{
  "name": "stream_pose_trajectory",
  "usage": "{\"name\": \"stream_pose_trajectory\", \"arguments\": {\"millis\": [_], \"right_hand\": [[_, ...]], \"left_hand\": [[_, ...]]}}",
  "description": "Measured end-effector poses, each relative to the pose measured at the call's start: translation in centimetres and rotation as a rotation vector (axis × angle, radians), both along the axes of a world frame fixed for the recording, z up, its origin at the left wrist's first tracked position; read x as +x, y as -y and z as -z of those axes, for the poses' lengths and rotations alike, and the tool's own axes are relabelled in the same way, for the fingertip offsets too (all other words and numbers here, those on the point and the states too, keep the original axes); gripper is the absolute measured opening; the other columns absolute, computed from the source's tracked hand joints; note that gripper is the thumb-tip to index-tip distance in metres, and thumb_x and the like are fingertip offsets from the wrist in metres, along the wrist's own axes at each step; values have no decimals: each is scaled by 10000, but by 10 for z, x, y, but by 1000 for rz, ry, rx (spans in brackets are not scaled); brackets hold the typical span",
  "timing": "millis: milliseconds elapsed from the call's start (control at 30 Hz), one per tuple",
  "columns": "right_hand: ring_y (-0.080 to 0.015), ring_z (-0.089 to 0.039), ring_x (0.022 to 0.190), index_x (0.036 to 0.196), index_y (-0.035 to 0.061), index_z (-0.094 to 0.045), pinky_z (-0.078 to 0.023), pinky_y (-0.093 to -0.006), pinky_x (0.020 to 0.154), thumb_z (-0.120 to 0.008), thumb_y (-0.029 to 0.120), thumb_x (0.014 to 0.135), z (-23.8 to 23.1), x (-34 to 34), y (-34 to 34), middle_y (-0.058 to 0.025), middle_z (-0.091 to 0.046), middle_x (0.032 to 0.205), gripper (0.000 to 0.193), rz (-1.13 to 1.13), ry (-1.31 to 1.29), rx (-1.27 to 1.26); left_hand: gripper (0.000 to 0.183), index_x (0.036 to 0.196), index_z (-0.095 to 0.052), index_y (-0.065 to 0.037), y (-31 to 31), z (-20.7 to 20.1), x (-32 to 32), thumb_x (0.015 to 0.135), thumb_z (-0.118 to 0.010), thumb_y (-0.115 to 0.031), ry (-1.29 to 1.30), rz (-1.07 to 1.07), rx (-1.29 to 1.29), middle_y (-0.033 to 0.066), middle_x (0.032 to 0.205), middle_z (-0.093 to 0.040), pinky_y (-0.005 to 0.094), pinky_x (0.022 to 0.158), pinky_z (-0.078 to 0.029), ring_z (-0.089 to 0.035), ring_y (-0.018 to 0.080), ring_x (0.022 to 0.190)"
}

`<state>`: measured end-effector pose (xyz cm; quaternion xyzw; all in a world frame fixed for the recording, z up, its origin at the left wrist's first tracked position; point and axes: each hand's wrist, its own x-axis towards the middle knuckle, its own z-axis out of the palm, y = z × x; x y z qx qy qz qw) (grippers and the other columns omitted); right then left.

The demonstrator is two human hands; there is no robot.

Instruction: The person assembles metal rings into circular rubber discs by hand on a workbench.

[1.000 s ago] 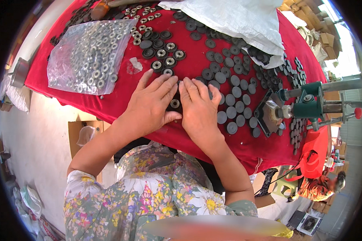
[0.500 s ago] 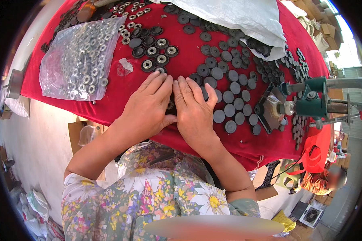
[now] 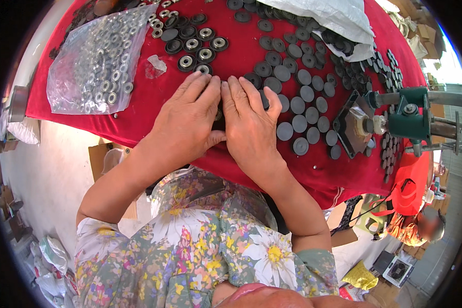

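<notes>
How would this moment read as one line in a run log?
left hand: near black cups with metal rings | right hand: beside left, near grey discs | grip: unclear | left: clear plastic bag | right: green-bodied tool

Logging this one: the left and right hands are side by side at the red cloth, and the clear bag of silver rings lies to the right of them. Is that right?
Not quite: the head view shows the clear bag of silver rings lying to the left of the left hand and right hand, which are side by side at the red cloth.

Metal ring [image 3: 218, 114] between left hand [image 3: 184, 117] and right hand [image 3: 249, 119] now mostly hidden, its round face visible a second ago
</notes>
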<state>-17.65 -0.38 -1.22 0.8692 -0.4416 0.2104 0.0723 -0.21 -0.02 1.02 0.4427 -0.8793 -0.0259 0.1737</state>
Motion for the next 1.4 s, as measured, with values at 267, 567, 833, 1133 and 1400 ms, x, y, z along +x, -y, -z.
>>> {"name": "stream_pose_trajectory", "arguments": {"millis": [267,567,833,1133,1400], "right_hand": [[-274,-492,1335,1321,-44,-631,-268,-542,1133,-602,181,870,4,-6,3,-141,-621,1350,505,-27,-6,-85],[-300,-635,1158,1158,84,-725,-440,-481,982,-618,94,880,-34,-45,79,-101,-706,1233,298,-77,386,30],[-315,-591,1253,1264,108,-710,-433,-487,1056,-629,155,944,-9,28,201,-88,-678,1328,334,62,83,-46],[-240,-563,1276,1237,133,-730,-374,-466,1064,-620,102,935,-6,-2,169,-18,-671,1351,323,17,-44,80],[-324,-703,1044,1089,86,-779,-488,-473,947,-611,87,920,-13,-23,182,-123,-746,1161,238,-128,390,53]], "left_hand": [[809,1308,-564,139,0,-1,0,699,-820,-328,-11,3,-17,247,1370,-546,532,1189,-354,-496,412,1316],[861,1272,-553,198,-22,14,-61,767,-772,-464,-157,6,-49,312,1331,-531,567,1189,-305,-487,454,1285],[777,1325,-574,89,-27,10,-24,753,-812,-381,-316,-78,-24,240,1510,-461,575,1208,-275,-435,404,1410],[699,1308,-581,62,-31,24,19,835,-743,-427,-335,-121,-6,224,1482,-491,590,1190,-299,-452,405,1396],[655,1274,-606,51,-29,21,17,836,-749,-415,-309,-92,4,215,1478,-499,589,1187,-306,-461,398,1388]]}}
